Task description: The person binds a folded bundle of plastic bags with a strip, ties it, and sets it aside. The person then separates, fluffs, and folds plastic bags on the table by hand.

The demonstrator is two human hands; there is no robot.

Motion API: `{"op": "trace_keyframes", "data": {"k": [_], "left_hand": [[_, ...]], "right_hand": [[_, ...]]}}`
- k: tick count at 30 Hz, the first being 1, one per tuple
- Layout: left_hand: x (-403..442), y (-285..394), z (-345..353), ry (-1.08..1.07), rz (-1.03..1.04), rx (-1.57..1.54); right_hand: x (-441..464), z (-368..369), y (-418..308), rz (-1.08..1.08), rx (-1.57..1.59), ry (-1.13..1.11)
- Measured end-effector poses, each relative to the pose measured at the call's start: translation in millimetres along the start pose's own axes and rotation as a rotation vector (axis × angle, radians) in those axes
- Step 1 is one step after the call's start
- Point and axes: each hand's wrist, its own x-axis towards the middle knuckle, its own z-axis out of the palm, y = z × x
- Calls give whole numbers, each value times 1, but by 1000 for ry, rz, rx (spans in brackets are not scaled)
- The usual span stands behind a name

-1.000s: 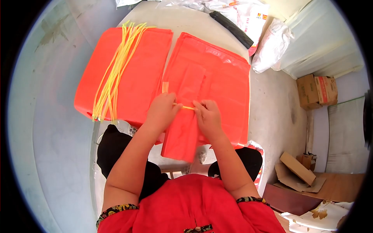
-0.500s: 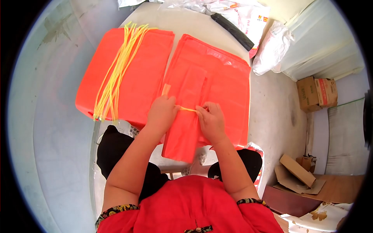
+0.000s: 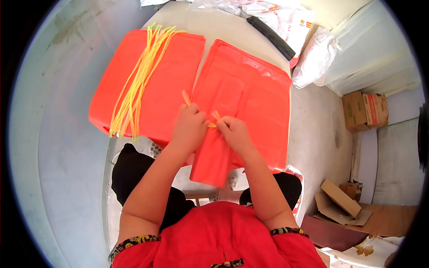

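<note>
A folded bundle of red plastic bags (image 3: 211, 163) lies lengthwise before me, its near end sticking out past the table edge. A yellow tie strip (image 3: 212, 125) crosses the middle of the bundle. My left hand (image 3: 191, 127) is closed on the strip at the bundle's left side, and one strip end pokes up above its knuckles. Over the bundle, the fingertips of my right hand (image 3: 234, 135) pinch the strip, with a short end showing above them. Whether the strip is knotted is hidden by my fingers.
Under the bundle is a stack of flat red bags (image 3: 266, 107). To its left, a second red stack (image 3: 176, 76) carries many loose yellow strips (image 3: 142, 85). A black roll (image 3: 271, 38) and white printed bags (image 3: 286, 20) lie at the back of the table (image 3: 178, 15).
My right hand has moved left across the bundle, close to my left hand. A yellow end now stands up from its fingertips. My left hand has barely shifted.
</note>
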Motion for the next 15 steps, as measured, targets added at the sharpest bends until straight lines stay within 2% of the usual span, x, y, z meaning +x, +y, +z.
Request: {"op": "trace_keyframes", "data": {"k": [2, 5, 8, 11, 14, 15], "left_hand": [[2, 10, -20, 101, 79, 29], [0, 17, -28, 36, 35, -35], [-2, 17, -24, -42, 83, -224], [5, 11, -21, -194, -290, -1311], [12, 13, -19, -260, -388, -770], [10, 11, -12, -223, -274, -692]], "right_hand": [[-4, 5, -6, -86, -136, 52], [-6, 13, -8, -121, -389, 84], [-7, 18, -6, -175, -500, 133], [-8, 18, -1, -130, -406, 133], [-10, 14, 2, -133, -218, 137], [-10, 15, 5, -167, -198, 148]]}}
